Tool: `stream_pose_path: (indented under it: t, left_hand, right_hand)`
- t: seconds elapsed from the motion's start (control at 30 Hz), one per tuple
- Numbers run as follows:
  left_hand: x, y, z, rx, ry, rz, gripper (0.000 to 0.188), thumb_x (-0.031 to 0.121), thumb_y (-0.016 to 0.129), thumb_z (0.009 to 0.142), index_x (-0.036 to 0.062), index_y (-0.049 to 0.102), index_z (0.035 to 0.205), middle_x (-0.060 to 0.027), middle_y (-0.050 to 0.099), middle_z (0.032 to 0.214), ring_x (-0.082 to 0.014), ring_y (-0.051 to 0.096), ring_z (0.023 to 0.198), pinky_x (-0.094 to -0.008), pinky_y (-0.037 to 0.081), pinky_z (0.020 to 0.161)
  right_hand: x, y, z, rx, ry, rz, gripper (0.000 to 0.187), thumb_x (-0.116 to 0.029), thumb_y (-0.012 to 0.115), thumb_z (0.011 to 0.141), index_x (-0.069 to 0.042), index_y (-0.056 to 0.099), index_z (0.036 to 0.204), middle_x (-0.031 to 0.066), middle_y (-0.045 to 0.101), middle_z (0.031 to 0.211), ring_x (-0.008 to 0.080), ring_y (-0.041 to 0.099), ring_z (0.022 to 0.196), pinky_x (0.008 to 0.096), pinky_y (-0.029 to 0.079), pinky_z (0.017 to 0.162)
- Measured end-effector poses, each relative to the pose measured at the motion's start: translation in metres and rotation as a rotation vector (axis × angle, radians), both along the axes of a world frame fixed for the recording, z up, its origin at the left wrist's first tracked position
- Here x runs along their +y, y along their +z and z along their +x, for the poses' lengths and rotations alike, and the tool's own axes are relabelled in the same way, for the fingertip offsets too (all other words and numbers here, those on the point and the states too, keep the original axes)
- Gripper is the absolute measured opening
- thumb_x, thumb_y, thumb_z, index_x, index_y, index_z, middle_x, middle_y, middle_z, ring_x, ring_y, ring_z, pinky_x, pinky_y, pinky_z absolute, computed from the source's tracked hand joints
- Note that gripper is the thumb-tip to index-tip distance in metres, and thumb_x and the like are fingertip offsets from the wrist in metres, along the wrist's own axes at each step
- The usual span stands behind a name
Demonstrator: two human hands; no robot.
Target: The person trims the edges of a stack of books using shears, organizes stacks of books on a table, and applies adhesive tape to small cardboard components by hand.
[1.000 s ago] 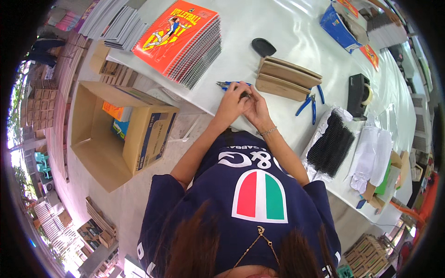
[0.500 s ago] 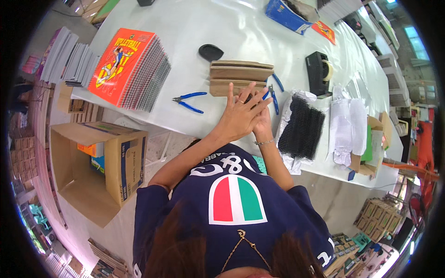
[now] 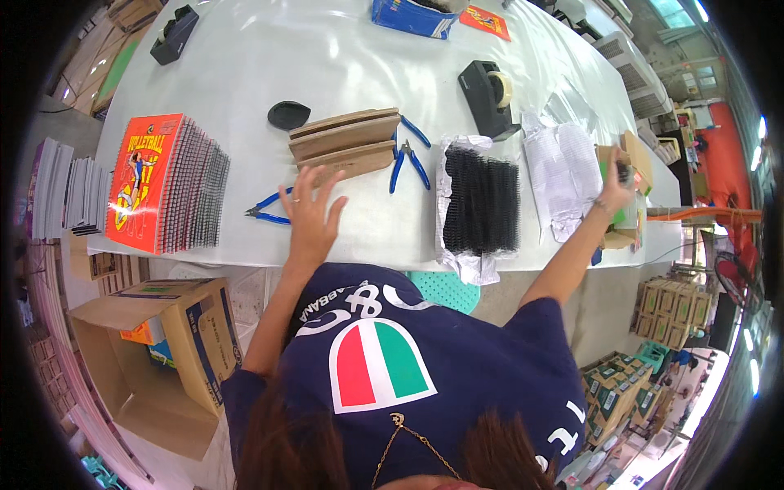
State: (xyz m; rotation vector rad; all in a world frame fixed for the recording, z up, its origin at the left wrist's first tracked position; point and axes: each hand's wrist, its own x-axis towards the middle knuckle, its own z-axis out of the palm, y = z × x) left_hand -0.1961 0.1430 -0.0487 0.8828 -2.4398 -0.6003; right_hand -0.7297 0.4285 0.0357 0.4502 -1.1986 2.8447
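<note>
White table [image 3: 245, 82] takes up most of the view. Big open cardboard box [image 3: 200, 339] below its left edge, colored items inside. On the table: stack of red spiral notebooks [image 3: 167, 184] at the left, then black coils [image 3: 482, 200] bundled in crumpled white wrap [image 3: 474, 265] right of center, near edge. White-wrapped bundle [image 3: 563, 171] just right of those. Brown slatted stand [image 3: 343, 137] mid-table, in front of the person. Small open carton [image 3: 622, 238] at the right end, green sheet inside, flaps up. Black tape dispenser [image 3: 486, 102] sits behind the coils. Left hand [image 3: 314, 216]: fingers spread wide, nothing in them, over the stand's near edge; can't tell if it touches. Right hand [image 3: 616, 189]: arm stretched out to the small carton, fingers partly curled at a small dark thing [image 3: 625, 174]; can't tell if it's gripped. Blue-handled cutters [image 3: 276, 219] lie just left of the left hand, second cutters [image 3: 398, 171] right of the stand. Dark oval piece [image 3: 289, 115] behind the stand's left end.
</note>
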Motion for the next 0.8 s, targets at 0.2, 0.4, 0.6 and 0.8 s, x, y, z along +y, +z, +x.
stream_pose_path:
  t: [0.2,0.4,0.6,0.8]
  left_hand:
    - [-0.008,-0.032,0.051,0.243,-0.019,0.382,0.029,0.012,0.06,0.093,0.008,0.064,0.121,-0.0148,0.059,0.119,-0.0328,0.054,0.117,-0.0415,0.039,0.103]
    - [0.012,0.014,0.08,0.387,0.196,0.301,0.022,0.002,0.062,0.089,0.0054,0.069,0.109,-0.0134,0.062,0.107,-0.0308,0.061,0.102,-0.0369,0.047,0.093]
    - [-0.007,0.05,0.131,0.441,0.62,-0.362,0.024,0.01,0.059,0.093,0.0015,0.061,0.116,-0.0149,0.06,0.112,-0.0303,0.053,0.112,-0.0412,0.039,0.099]
    - [-0.072,0.087,0.17,0.734,0.839,-0.261,0.04,0.028,0.042,0.105,-0.0019,0.052,0.13,-0.0172,0.055,0.123,-0.0295,0.045,0.124,-0.0409,0.031,0.108]
  right_hand:
    - [0.046,-0.025,-0.066,-0.463,0.217,-0.563,0.053,-0.014,0.05,0.099,0.002,0.034,0.146,0.0186,0.037,0.151,0.0371,0.033,0.14,0.0565,0.023,0.12]
    - [-0.168,-0.063,0.235,-0.384,1.204,0.066,0.033,-0.018,0.046,0.103,0.0,0.052,0.13,0.0105,0.058,0.115,0.0209,0.055,0.105,0.037,0.047,0.093]
    - [-0.271,-0.122,0.436,0.979,0.913,0.986,0.047,-0.023,0.072,0.086,-0.003,0.06,0.126,0.0217,0.058,0.122,0.0328,0.056,0.112,0.0417,0.044,0.095]
    - [-0.286,-0.155,0.47,1.345,0.594,1.244,0.087,-0.049,0.074,0.079,-0.009,0.038,0.147,0.0219,0.04,0.141,0.039,0.037,0.13,0.053,0.026,0.108]
